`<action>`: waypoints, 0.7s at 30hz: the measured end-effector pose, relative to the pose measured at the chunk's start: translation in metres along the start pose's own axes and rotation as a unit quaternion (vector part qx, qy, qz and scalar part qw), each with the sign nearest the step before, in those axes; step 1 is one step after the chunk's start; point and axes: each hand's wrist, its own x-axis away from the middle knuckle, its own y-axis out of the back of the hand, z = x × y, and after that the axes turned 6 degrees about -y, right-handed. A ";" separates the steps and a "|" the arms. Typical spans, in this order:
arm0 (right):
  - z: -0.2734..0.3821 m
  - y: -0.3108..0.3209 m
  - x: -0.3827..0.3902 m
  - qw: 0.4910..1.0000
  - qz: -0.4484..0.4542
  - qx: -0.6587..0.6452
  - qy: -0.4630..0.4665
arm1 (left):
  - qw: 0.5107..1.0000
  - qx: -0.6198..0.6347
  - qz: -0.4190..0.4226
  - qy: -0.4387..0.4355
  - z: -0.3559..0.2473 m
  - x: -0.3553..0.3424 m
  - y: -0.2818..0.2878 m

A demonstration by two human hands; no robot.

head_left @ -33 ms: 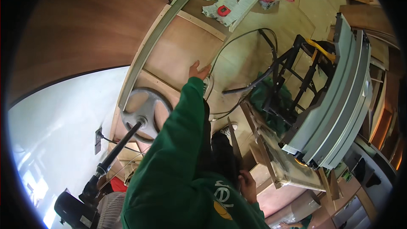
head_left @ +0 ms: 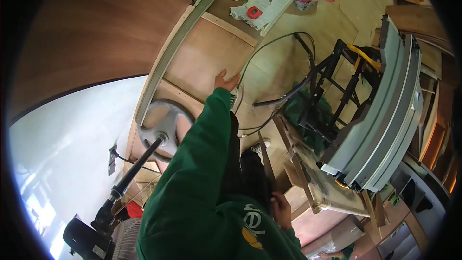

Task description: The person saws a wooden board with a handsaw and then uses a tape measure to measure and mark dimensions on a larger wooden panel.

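Plywood panel (head_left: 207, 55) under left hand (head_left: 224, 81); right hand (head_left: 280, 210) near wood strip (head_left: 265, 163).

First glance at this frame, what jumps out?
The green sleeve fills the lower middle, its left hand stretched up against a plywood panel. On the right, a long grey metal rail assembly rests tilted on a black frame. At lower left, a grey round wheel-shaped base with a black pole lies by the white wall.
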 end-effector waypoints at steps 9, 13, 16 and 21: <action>0.027 -0.005 0.000 0.997 0.031 -0.068 -0.025 | 0.937 0.236 -0.176 0.188 0.014 0.057 0.006; 0.026 0.002 0.010 0.996 0.031 -0.051 -0.063 | 0.947 0.202 -0.160 0.191 0.012 0.083 0.024; 0.008 0.004 0.012 0.997 0.031 -0.066 -0.015 | 0.946 0.181 -0.187 0.192 0.014 0.097 0.033; -0.008 0.011 0.021 0.996 0.042 -0.071 0.038 | 0.967 0.005 -0.094 0.237 0.039 0.135 0.051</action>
